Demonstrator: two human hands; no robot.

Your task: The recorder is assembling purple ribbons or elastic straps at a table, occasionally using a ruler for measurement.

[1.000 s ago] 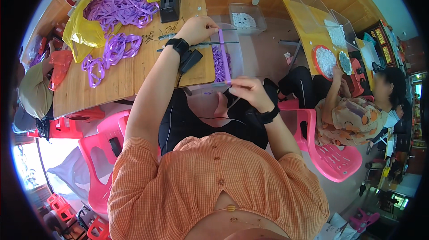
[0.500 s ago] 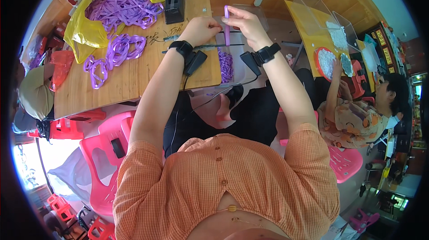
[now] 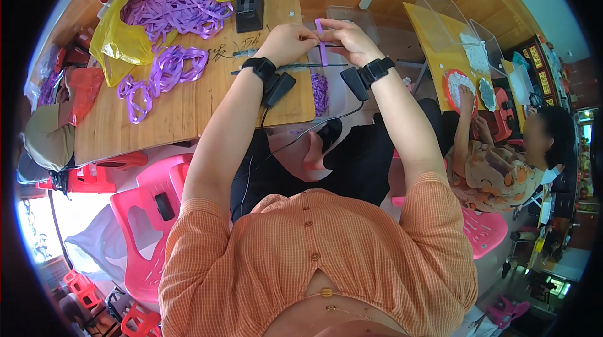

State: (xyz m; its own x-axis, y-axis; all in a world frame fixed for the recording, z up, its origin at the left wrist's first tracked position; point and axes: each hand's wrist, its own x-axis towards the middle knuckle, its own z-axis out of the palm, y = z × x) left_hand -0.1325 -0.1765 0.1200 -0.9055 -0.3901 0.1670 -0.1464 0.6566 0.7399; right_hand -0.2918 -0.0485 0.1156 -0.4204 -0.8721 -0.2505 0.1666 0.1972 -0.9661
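A short strip of purple ribbon (image 3: 324,55) hangs upright between my hands, just past the table's right edge. My left hand (image 3: 290,43) is closed, its thumb and fingertips pinched together at the ribbon. On the other side, my right hand (image 3: 353,42) holds the strip between its fingers, the index finger stretched across its upper part. A thin dark rod (image 3: 314,65) reaches out from the table edge below my hands, and the ribbon crosses it. Under that, a clear bin holds a heap of purple ribbon pieces (image 3: 320,93).
On the wooden table (image 3: 173,120) lie a looped purple ribbon (image 3: 164,68), a yellow bag (image 3: 119,54) full of purple ribbon and a black tape dispenser (image 3: 249,4). A person (image 3: 502,167) works at the right table, one hand in a red tray (image 3: 453,89) of white pieces.
My left fingertips have moved right to meet the ribbon. My right fingers have come down and in toward them. The person at the right has reached into the red tray.
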